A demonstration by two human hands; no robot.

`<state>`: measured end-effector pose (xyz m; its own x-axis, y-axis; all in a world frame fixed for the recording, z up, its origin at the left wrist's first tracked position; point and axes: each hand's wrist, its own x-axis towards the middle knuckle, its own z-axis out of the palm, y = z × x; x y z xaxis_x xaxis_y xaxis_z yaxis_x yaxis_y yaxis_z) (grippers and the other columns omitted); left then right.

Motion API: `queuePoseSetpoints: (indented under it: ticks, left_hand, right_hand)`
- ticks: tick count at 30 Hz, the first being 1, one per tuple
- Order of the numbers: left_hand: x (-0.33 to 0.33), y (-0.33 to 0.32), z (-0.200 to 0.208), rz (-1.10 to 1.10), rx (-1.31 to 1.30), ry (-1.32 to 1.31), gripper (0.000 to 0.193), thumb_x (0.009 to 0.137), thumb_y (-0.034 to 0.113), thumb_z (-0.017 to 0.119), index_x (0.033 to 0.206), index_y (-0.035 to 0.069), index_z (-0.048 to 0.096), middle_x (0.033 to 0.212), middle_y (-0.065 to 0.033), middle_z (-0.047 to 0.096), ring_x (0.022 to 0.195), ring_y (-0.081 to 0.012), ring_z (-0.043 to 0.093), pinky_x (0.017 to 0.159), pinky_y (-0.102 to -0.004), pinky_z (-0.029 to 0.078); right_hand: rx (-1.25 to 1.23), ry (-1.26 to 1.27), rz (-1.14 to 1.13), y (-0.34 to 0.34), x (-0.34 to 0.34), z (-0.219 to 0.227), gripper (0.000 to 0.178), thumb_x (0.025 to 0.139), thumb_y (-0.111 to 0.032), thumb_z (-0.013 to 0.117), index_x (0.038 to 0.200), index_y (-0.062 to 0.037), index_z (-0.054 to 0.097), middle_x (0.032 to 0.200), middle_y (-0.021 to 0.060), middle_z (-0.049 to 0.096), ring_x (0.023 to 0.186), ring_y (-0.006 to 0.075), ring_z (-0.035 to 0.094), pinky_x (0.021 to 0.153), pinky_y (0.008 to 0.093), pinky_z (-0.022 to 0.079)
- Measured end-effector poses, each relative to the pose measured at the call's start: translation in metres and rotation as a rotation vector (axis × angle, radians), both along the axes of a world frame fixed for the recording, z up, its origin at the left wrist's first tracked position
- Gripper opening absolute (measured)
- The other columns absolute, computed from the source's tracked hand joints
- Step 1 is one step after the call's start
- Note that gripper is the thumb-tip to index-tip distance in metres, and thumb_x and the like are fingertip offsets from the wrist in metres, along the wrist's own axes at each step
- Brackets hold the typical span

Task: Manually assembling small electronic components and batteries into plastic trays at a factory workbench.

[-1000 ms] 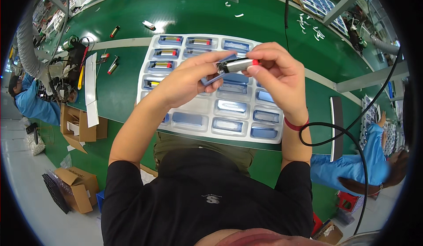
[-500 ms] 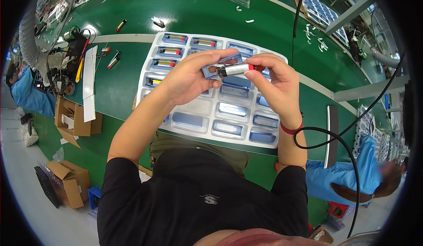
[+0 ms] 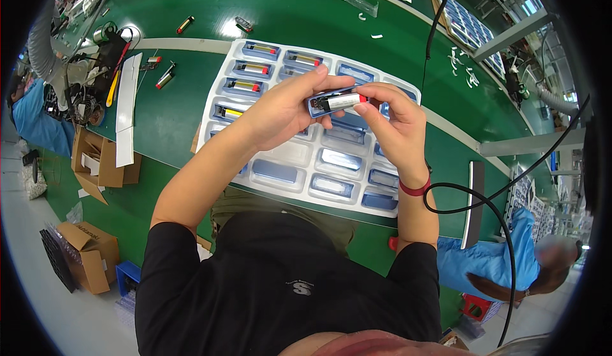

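Note:
My left hand (image 3: 277, 115) holds a small blue rectangular plastic housing (image 3: 313, 108) by its left end and edges, above a white tray (image 3: 285, 152). Inside the housing lies a silver cylindrical battery (image 3: 343, 102) with a red end and a dark circuit part at its left. The thumb and fingers of my right hand (image 3: 403, 126) grip the red end of the battery, at the housing's right end. Below, the tray's compartments hold more blue housings. Several at the left carry batteries with yellow and red parts, such as one housing (image 3: 243, 87); others to the right have no battery showing.
On the green bench (image 3: 185, 98) lie loose battery units (image 3: 166, 75), a white strip (image 3: 127, 110) and a yellow-handled tool (image 3: 113, 89). A black cable (image 3: 475, 193) loops near my right wrist. People in blue sleeves (image 3: 39, 120) work at both sides. Cardboard boxes (image 3: 95, 251) stand lower left.
The battery has gone down into the blue housing, which has turned and now lies around it. My hands have stayed close together, and the view has shifted slightly.

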<state>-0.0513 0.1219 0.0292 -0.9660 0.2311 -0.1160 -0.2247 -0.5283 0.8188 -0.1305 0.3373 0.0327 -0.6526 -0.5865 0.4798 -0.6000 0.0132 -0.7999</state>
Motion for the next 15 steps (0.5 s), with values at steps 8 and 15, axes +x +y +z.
queuePoseSetpoints:
  ticks: [8, 15]
  left_hand:
    - [-0.003, 0.002, 0.003, 0.008, 0.018, 0.010, 0.059, 0.114, 0.044, 0.032, 0.145, 0.000, 0.056, 0.135, -0.0083, 0.062, 0.106, -0.0186, 0.057, 0.086, -0.0355, 0.047]
    - [-0.007, -0.001, 0.001, -0.018, 0.014, 0.050, 0.059, 0.114, 0.044, 0.031, 0.145, 0.001, 0.056, 0.135, -0.0081, 0.062, 0.105, -0.0178, 0.056, 0.084, -0.0337, 0.047]
  right_hand:
    - [-0.036, 0.051, -0.037, -0.007, 0.001, -0.011, 0.025, 0.089, -0.003, 0.076, 0.113, -0.0022, 0.074, 0.109, 0.0098, 0.072, 0.086, 0.0154, 0.064, 0.077, 0.0279, 0.052]
    - [-0.078, 0.137, -0.066, -0.010, 0.003, -0.012, 0.024, 0.090, -0.003, 0.076, 0.113, -0.0008, 0.073, 0.110, 0.0116, 0.069, 0.090, 0.0187, 0.066, 0.080, 0.0298, 0.055]
